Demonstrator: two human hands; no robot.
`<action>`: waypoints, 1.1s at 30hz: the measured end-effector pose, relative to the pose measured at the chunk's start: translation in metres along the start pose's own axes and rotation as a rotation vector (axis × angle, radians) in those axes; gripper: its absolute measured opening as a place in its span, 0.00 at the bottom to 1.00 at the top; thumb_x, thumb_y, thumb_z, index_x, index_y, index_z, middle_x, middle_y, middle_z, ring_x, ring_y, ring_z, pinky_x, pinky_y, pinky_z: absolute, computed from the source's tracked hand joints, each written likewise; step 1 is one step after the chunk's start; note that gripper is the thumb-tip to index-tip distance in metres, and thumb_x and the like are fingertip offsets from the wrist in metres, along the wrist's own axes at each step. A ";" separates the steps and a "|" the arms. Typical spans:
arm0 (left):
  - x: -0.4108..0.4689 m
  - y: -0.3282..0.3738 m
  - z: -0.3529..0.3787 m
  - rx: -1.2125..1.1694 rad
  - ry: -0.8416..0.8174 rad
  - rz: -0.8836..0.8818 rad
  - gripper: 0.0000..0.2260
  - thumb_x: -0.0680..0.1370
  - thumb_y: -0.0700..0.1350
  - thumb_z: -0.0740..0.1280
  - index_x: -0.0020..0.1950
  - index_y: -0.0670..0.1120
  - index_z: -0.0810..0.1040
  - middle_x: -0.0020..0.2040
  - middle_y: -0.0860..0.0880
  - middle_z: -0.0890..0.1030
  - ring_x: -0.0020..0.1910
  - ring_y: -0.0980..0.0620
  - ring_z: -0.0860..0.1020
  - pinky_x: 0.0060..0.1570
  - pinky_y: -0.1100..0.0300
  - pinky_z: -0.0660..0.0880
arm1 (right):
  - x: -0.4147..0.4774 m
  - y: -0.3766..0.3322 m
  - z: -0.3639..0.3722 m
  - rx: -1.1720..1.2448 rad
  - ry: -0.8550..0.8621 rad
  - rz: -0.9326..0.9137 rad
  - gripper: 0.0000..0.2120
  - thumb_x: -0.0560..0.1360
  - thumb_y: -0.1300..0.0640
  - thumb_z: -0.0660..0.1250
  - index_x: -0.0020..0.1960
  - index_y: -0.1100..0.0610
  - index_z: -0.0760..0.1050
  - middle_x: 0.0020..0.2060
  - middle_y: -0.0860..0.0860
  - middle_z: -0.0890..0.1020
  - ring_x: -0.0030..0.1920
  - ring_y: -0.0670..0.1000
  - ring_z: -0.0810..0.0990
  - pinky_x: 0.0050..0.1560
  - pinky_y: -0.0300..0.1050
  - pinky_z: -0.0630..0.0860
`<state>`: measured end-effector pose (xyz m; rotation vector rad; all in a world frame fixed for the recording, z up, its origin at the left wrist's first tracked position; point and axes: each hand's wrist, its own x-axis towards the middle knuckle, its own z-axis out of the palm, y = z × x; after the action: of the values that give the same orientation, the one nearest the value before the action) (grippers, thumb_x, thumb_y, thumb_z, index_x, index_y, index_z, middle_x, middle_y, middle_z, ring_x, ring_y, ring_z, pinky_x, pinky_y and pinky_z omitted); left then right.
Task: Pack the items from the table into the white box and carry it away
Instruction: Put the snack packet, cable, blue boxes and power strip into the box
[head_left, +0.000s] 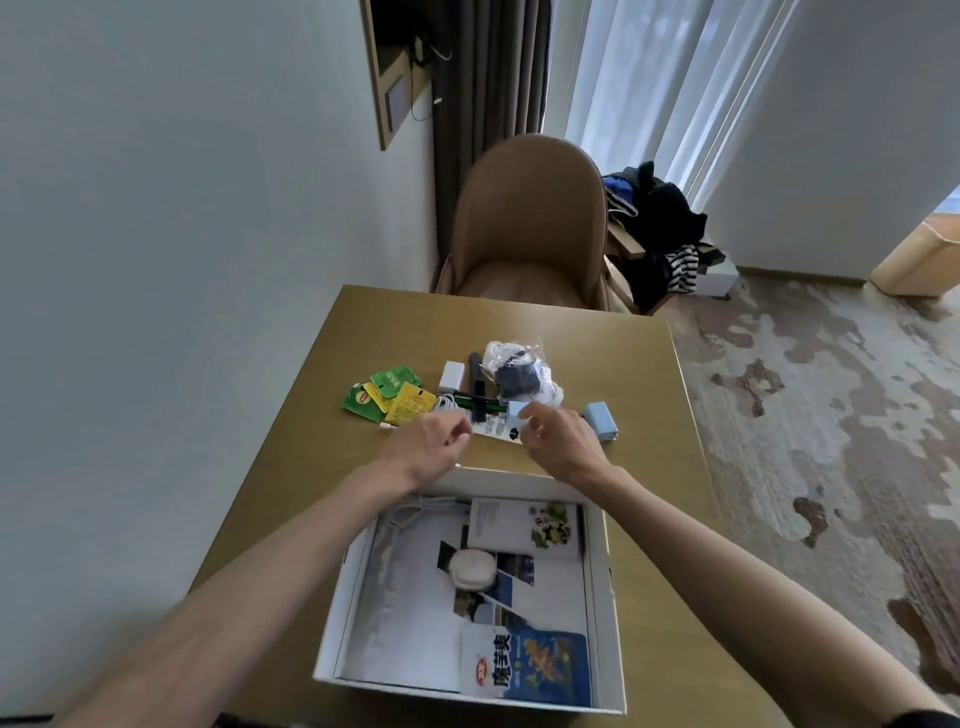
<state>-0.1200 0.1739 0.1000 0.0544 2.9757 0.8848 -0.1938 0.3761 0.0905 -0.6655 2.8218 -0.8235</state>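
On the counter (322, 467) close to you sits the white box (602, 571), open at the top. Inside it you can see a booklet (524, 527) at the far end, a round white case (471, 569) in the middle, a blue packet (540, 670) at the near end and a white wire (410, 512) in the far left corner.

Both your arms reach over the box to the pile past it. Your left hand (428, 449) hangs over the left part of the pile, near a white cable (444, 402). Its grip is curled in, with the thumb close to the fingers, but you cannot tell if it holds anything.

Your right hand (561, 441) is just beside it. Its grip is curled too, and the fingertips touch a small blue cube (514, 411). You cannot tell if they truly pinch it.

Still out on the counter are green and yellow tea bags (387, 397) on the left, a white plug (451, 376), a black stick (477, 387), a clear bag (519, 374) with something dark inside, a white card (498, 428) under your hands, and a pale blue block (600, 421) on the right.

Past the counter stands a brown chair (530, 218), with a heap of clothes (660, 218) beside it.
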 end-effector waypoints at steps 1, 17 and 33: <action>0.011 -0.002 -0.002 0.006 -0.017 -0.017 0.06 0.80 0.47 0.60 0.50 0.49 0.76 0.44 0.52 0.78 0.42 0.53 0.77 0.37 0.62 0.74 | 0.013 0.003 0.004 -0.029 -0.038 0.035 0.13 0.77 0.56 0.63 0.60 0.54 0.77 0.52 0.51 0.83 0.49 0.53 0.81 0.44 0.47 0.76; 0.132 -0.055 0.029 -0.076 -0.431 -0.117 0.09 0.79 0.49 0.60 0.55 0.50 0.77 0.53 0.49 0.81 0.47 0.51 0.78 0.46 0.54 0.76 | 0.097 0.047 0.055 -0.344 -0.177 0.080 0.21 0.75 0.59 0.67 0.67 0.58 0.69 0.59 0.55 0.74 0.52 0.56 0.79 0.47 0.47 0.73; 0.226 0.080 0.153 0.701 -0.444 0.630 0.25 0.75 0.39 0.63 0.72 0.49 0.65 0.74 0.47 0.63 0.69 0.46 0.65 0.54 0.51 0.72 | -0.030 0.142 -0.041 0.294 0.233 0.672 0.16 0.73 0.46 0.70 0.55 0.53 0.73 0.45 0.48 0.80 0.45 0.49 0.79 0.43 0.40 0.72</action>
<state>-0.3374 0.3343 0.0106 1.0769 2.6694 -0.2097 -0.2300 0.5161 0.0484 0.4266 2.7201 -1.1735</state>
